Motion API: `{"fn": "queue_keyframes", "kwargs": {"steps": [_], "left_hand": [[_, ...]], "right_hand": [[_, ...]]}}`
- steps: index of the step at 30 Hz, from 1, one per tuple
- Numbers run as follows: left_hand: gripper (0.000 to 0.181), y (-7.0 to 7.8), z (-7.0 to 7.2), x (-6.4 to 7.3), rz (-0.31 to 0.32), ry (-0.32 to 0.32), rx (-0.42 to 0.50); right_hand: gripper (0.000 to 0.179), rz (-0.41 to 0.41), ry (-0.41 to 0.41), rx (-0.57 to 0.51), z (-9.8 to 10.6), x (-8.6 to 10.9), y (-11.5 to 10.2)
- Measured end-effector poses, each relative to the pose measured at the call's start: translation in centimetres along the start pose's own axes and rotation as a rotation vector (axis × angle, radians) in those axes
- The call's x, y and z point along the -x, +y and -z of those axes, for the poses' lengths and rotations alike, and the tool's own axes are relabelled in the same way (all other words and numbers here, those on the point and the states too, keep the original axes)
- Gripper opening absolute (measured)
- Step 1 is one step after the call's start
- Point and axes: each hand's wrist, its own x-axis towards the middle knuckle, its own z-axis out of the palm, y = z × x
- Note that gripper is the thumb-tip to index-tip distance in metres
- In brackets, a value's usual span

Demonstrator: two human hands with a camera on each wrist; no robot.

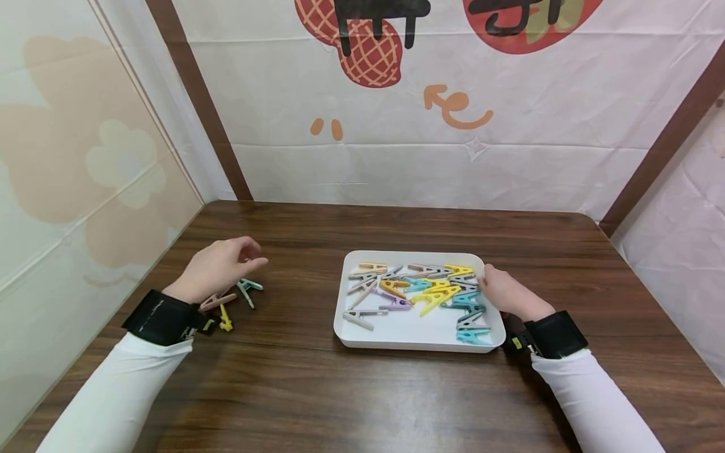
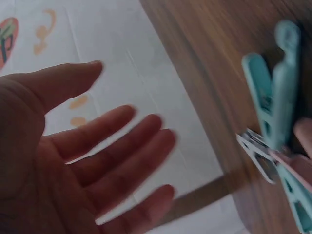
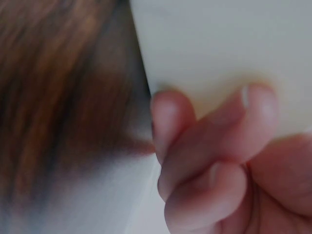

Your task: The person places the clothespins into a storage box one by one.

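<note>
A white tray (image 1: 408,333) stands on the table, holding several clothespins in yellow, teal, grey, beige and purple. My right hand (image 1: 512,297) grips its right side, with fingers (image 3: 219,124) curled against the tray wall in the right wrist view. Off to the left, my left hand (image 1: 218,269) hovers with nothing in it; in the left wrist view its fingers (image 2: 122,161) are spread and relaxed. Near that hand lie a teal clothespin (image 1: 247,290), a pink clothespin (image 1: 218,301) partly hidden by the wrist, and a yellow clothespin (image 1: 225,319).
The brown wooden table (image 1: 272,390) extends on all sides of the tray. A white printed cloth wall (image 1: 351,170) rises behind its far edge, and another cloth panel (image 1: 73,251) borders the left side. Black bands (image 1: 164,318) circle both wrists.
</note>
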Motion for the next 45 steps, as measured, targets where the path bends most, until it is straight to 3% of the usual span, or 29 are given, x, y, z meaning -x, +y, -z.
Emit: {"fn": "queue_keyframes", "kwargs": {"steps": [7, 15, 20, 27, 38, 45], "left_hand": [[0.035, -1.4, -1.5, 1.2, 0.109, -0.055, -0.068], [0.063, -1.3, -3.2, 1.2, 0.242, 0.026, -0.214], [0.068, -1.0, -4.1, 0.8, 0.249, 0.076, -0.259], [0.062, -1.1, -4.8, 0.2, 0.295, 0.013, -0.252], [0.056, -1.0, -4.9, 0.2, 0.278, 0.003, -0.236], [0.050, -1.0, -4.8, -0.1, 0.281, -0.049, -0.239]], "right_hand": [[0.041, -0.002, 0.005, 0.000, -0.2, -0.1, 0.1], [0.041, 0.003, 0.006, 0.013, -0.1, -0.1, 0.2], [0.041, 0.006, 0.008, 0.012, -0.1, -0.1, 0.1], [0.043, 0.007, 0.003, 0.004, -0.1, -0.1, 0.1], [0.044, 0.003, 0.008, 0.000, 0.0, 0.1, 0.0], [0.044, -0.002, 0.004, -0.011, 0.0, 0.4, -0.2]]}}
